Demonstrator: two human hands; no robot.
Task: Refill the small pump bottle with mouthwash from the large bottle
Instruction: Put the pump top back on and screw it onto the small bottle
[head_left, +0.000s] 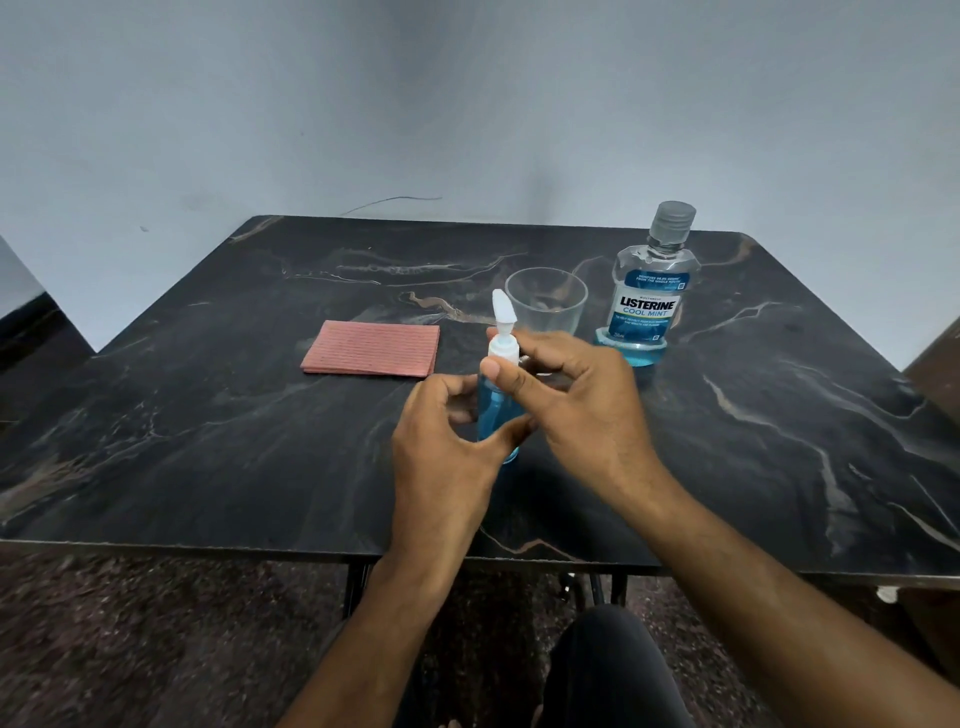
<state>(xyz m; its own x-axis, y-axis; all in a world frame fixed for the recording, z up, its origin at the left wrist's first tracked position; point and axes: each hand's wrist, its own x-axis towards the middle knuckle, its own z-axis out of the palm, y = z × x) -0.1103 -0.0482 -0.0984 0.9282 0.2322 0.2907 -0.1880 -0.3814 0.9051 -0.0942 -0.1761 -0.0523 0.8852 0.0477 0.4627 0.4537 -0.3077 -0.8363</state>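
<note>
Small pump bottle (497, 410) upright between both hands, base on or just above the tabletop (208, 441), cannot tell which; white pump head (505, 332) on top, nozzle pointing away from the person; blue liquid fills most of the visible body, exact level hidden by fingers. Left hand (441, 447) curled round the lower body of the bottle, thumb across the front; right hand (576, 395) curled at the white collar, thumb and fingers pinching it.

Step in hand, by my reading: turning the pump collar, either unscrewing to open for the refill or screwing back down after it; given how blue the bottle looks, closing is just as likely; cannot tell direction. If opening, next move calls for the left hand holding the body steady while the right lifts the pump and its tube clear, then uncapping the large bottle.

Beyond the right hand: large bottle (649, 296), labelled Listerine Cool Mint, grey cap on, upright, blue mouthwash only in the bottom part, mostly empty above. Just past the hands, beside the large bottle: clear glass (545, 304), looks empty. Beyond the left hand: folded pink cloth (371, 348), flat, well apart from the bottles.
</note>
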